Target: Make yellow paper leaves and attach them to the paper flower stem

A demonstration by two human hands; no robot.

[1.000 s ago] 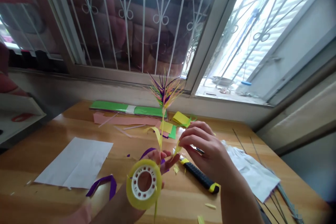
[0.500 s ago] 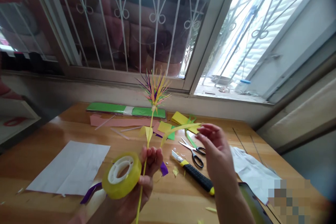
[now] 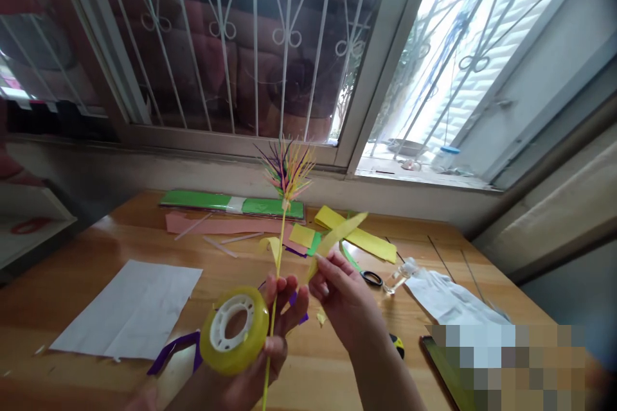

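My left hand [image 3: 263, 347] is closed around the thin yellow stem [image 3: 277, 289] of a paper flower, held upright. Its fringed head [image 3: 288, 173] mixes purple, yellow, pink and green strips, and a small yellow paper leaf [image 3: 271, 248] sticks out from the stem. A roll of clear yellowish tape [image 3: 209, 337] rests against the same hand; how it is held is hidden. Just right of the stem, my right hand [image 3: 344, 292] pinches a yellow crepe paper strip [image 3: 340, 234], whose pointed end rises up and right. Its lower end runs toward my left fingers.
Behind lie a green paper pack [image 3: 260, 207], pink paper [image 3: 216, 225] and folded yellow paper [image 3: 373, 244]. Right are partly covered scissors [image 3: 372, 279], a small clear bottle [image 3: 399, 277], white cloth [image 3: 446, 295] and a dark phone-like slab [image 3: 441, 363]. White paper [image 3: 130, 308] lies left.
My right hand has moved left and down, close to the stem, gripping the yellow strip nearer its middle. The flower and tape have shifted slightly right. My right hand now covers most of the utility knife.
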